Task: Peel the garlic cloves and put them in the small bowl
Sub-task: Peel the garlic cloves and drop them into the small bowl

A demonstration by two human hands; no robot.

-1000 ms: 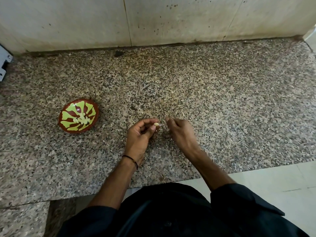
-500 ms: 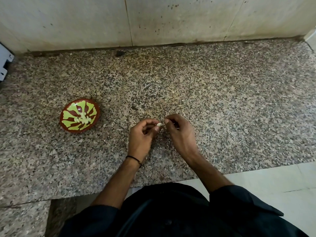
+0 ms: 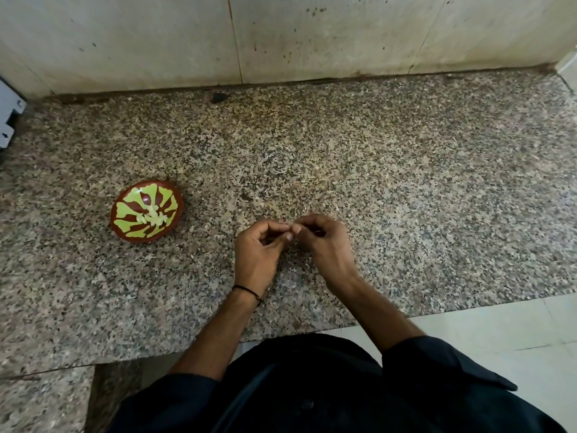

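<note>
left hand (image 3: 259, 245) pinches the garlic clove (image 3: 295, 228) in curled fingers; right hand (image 3: 324, 242), touching it, nips at the skin. best: steady grip, short pulls. small bowl (image 3: 146, 214) sits well left of the left hand.

text: none legible | labels: none | numbers: none | signs: none

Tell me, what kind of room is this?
Probably a kitchen: a speckled granite counter runs along a stained wall, a small bowl holds peeled garlic cloves, and the left hand and right hand pinch another clove.
</note>
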